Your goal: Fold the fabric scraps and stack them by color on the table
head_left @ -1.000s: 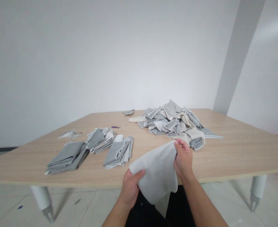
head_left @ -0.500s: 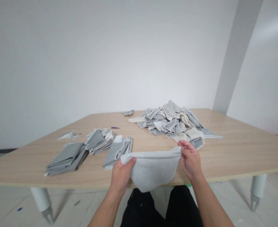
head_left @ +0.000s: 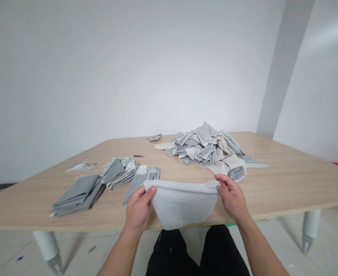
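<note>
A light grey piece of cloth hangs stretched between my two hands at the table's front edge. My left hand is closed on its upper left corner, thumb on top. My right hand pinches the upper right corner. The top edge is pulled nearly straight with a narrow roll or fold, and the lower part droops over the edge toward my lap. Just behind my left hand lies a small stack of grey fabric pieces, partly hidden by the hand and cloth.
A loose heap of grey and beige fabric lies at the back right of the wooden table. On the left are a folded grey stack, another fabric stack, white scraps and a thin purple item. A small grey piece lies farther back.
My left hand has shifted left and slightly up along the cloth to its corner, drawing the top edge wider. The right hand keeps its pinch, and the view has shifted slightly.
</note>
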### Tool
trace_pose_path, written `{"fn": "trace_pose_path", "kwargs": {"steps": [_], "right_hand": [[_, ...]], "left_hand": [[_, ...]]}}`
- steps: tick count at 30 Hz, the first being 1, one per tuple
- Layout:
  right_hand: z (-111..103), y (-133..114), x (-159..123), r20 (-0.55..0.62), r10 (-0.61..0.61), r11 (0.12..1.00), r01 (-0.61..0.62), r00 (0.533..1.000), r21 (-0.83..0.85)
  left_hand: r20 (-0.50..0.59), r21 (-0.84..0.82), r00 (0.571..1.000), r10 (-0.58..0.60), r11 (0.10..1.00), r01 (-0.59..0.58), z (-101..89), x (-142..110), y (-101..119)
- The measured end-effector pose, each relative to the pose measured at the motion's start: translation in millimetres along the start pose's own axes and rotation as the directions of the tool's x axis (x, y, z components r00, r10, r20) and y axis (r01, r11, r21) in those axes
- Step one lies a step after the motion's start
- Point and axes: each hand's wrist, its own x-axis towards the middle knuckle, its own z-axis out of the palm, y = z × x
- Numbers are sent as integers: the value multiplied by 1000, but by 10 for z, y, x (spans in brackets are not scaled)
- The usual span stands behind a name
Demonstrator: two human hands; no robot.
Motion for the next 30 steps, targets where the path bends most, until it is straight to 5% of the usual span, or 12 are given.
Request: {"fn": "trace_pose_path", "kwargs": {"steps": [4, 8, 14, 30], "right_hand": [[-11, -61, -25, -12, -26, 997, 25, 1000, -74], [9, -77, -36, -63, 24, 996, -30, 998, -89], [7, -48, -49, -144, 63, 989, -82, 987, -126], [58, -86, -122, -228, 76, 993, -94, 971, -70]], "left_hand": [[9, -179, 997, -83, 980, 83, 78, -40, 104], [29, -132, 987, -155, 979, 158, 104, -30, 83], [-12, 32, 994, -109, 993, 110, 79, 20, 39], [137, 0, 990, -25, 1000, 25, 80, -36, 61]]}}
